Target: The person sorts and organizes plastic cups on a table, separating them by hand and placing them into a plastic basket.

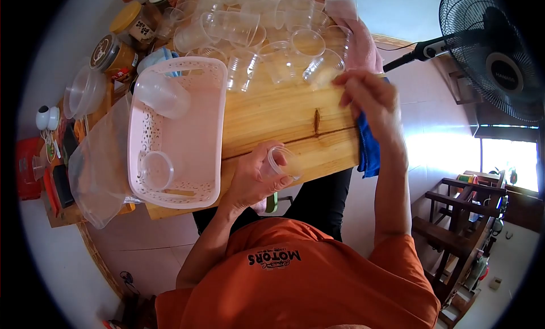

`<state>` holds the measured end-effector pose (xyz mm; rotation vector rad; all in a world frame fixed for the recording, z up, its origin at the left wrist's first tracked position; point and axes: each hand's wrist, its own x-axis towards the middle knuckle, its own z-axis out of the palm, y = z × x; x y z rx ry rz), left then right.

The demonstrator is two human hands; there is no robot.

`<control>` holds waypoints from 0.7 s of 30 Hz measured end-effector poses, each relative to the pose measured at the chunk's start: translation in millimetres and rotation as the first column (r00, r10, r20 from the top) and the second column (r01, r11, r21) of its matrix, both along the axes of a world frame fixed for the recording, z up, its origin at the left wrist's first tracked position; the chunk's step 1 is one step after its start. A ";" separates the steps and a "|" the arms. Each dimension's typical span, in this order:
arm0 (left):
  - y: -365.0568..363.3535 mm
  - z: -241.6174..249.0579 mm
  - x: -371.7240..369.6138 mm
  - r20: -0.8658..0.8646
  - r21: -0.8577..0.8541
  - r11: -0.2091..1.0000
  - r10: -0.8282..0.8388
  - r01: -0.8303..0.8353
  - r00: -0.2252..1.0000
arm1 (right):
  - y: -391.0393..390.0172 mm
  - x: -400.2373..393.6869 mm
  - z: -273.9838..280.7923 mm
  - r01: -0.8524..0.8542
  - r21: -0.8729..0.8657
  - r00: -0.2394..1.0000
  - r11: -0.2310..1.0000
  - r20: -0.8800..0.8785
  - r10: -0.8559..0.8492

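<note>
My left hand [255,178] is closed around a clear plastic cup [281,162], its rim tilted up over the table's near edge. My right hand [372,99] is slightly blurred above the right part of the table, its fingers curved but apart, with nothing seen between them. Close to its fingertips lies a clear plastic cup [325,69] on its side. That cup is at the front of a heap of clear plastic cups [238,27]. A pink basket [223,125] stands left of my hands, with stacked cups [163,96] at its back and a cup [157,170] near its front.
The wooden table [272,116] bears all this. Left of the basket are a plastic bag [102,164], lidded jars [113,57] and a clear bowl [85,95]. Blue cloth [369,147] hangs at the right edge; a pink towel [363,45] lies behind. A fan [494,59] stands right.
</note>
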<state>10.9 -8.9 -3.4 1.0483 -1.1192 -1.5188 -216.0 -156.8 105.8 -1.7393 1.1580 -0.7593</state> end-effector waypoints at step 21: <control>2.6 -2.5 -1.4 -0.029 -0.060 0.998 0.013 -0.014 0.999 | 75.3 14.8 -29.2 -0.555 -0.040 0.832 0.831 -0.018 0.555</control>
